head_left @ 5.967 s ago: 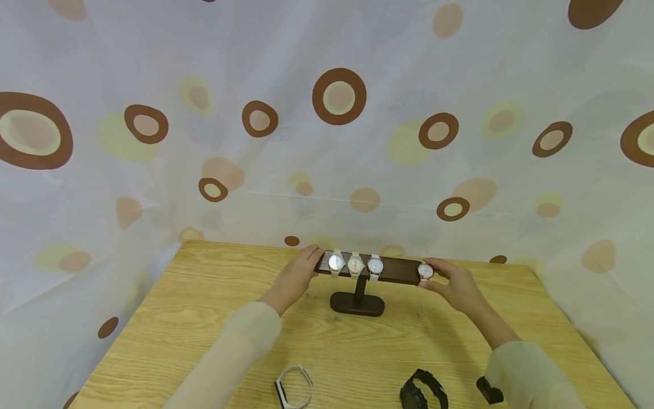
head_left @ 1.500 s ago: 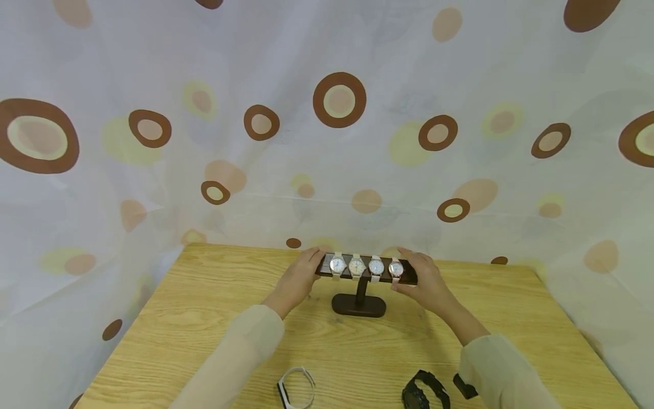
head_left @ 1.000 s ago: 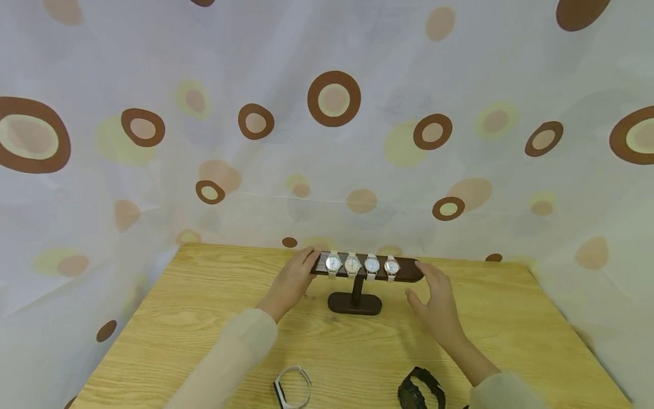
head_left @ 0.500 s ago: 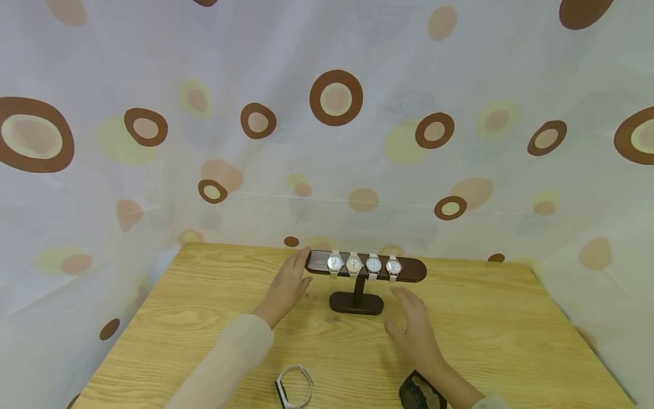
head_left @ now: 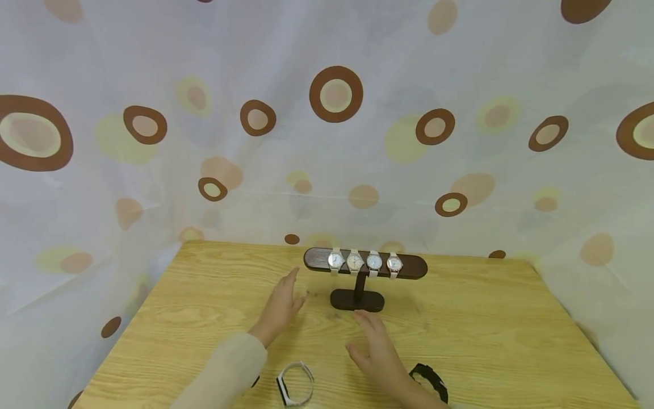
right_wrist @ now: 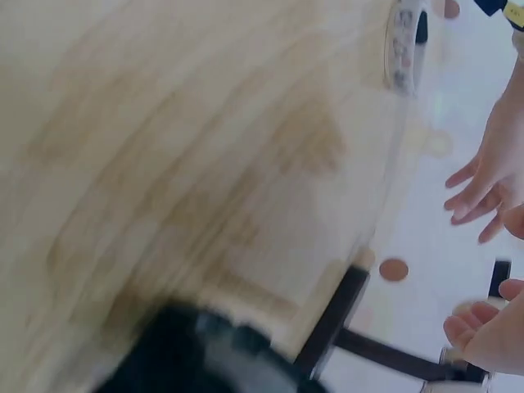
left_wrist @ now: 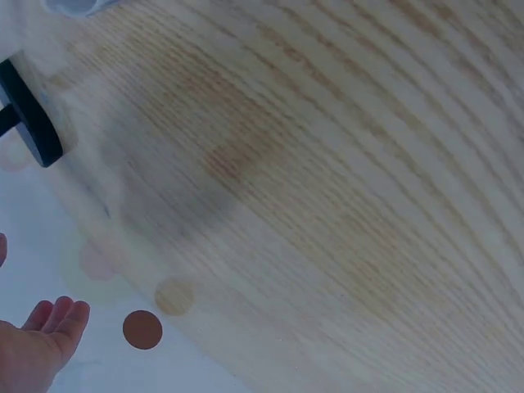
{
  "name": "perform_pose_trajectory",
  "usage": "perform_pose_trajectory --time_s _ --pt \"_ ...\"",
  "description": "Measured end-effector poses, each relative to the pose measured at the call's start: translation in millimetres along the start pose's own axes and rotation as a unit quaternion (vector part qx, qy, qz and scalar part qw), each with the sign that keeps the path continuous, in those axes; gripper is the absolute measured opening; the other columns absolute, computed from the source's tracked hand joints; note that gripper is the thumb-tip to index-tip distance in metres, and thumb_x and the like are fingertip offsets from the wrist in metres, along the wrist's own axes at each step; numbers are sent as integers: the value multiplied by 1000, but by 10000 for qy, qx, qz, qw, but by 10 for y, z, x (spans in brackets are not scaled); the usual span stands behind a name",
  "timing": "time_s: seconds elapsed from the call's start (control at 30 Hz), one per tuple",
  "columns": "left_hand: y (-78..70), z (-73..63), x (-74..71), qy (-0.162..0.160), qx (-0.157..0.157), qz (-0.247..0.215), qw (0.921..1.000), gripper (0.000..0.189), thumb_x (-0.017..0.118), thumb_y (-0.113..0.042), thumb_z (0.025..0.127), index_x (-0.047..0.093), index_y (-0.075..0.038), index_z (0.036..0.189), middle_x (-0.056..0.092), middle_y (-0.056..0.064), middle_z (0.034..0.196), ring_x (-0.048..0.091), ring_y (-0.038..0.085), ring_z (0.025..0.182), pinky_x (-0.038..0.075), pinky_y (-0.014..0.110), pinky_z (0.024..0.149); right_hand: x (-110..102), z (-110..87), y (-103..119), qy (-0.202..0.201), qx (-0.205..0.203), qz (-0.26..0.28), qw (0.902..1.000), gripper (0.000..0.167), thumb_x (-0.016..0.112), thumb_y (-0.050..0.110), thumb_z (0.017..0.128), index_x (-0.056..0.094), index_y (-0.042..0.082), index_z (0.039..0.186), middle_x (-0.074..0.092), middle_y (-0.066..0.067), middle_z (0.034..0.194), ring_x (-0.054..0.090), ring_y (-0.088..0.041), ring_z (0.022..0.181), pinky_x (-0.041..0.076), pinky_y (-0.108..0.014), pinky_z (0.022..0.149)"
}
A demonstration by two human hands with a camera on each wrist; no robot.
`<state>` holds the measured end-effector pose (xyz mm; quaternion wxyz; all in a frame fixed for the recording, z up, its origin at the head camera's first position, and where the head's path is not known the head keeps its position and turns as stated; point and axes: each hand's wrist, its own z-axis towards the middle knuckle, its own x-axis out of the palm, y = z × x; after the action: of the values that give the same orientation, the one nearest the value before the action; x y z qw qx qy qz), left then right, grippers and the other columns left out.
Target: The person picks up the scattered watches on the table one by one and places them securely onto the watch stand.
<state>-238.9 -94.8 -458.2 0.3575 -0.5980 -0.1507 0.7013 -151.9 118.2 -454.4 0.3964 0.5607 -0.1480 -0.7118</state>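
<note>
A dark brown T-shaped watch stand [head_left: 415,267] stands at the back middle of the table. Several light-strapped wristwatches, among them a white one [head_left: 374,261], sit side by side around its bar. My left hand [head_left: 277,307] hovers in front of the bar's left end, apart from it, fingers extended and holding nothing. Lower and to the right, my right hand [head_left: 380,355] is in front of the stand's base [head_left: 356,301], its fingers relaxed with the thumb apart. Both hands also appear in the right wrist view, the left hand [right_wrist: 494,176] above the right hand [right_wrist: 491,340].
On the near part of the wooden table [head_left: 204,307] lies a white fitness band [head_left: 282,391]. A black watch [head_left: 433,379] lies partly behind my right forearm. Beside my left sleeve a small dark object [head_left: 255,382] peeks out. A patterned white curtain [head_left: 398,68] surrounds the table's back and sides.
The rightmost watch moved left along the bar to join the others. Both hands then let go of the stand; my right hand came down and left, my left hand drew back toward me.
</note>
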Motion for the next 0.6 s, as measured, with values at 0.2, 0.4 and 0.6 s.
perform_pose_trajectory --time_s 0.2,0.4,0.6 --pt "21 -88 24 595 -407 -366 9967 58 64 -6 85 37 9 135 51 29 123 55 41 109 51 47 89 186 -1 114 615 -275 -33 9977 47 69 7 81 52 -4 123 50 -20 125 49 -39 115 47 -52 89" --pt "85 -183 85 832 -575 -622 9929 56 67 -5 83 41 12 130 55 32 115 57 44 103 53 47 82 374 -11 195 1436 -65 342 9890 45 66 9 83 51 -7 122 52 -21 122 51 -40 111 49 -51 88" --pt "200 -277 160 926 -156 -688 9932 46 64 -8 85 47 16 121 59 28 98 60 30 83 54 34 66 582 18 263 1834 292 143 9825 39 67 8 79 58 -8 114 61 -17 111 59 -30 101 53 -40 84"
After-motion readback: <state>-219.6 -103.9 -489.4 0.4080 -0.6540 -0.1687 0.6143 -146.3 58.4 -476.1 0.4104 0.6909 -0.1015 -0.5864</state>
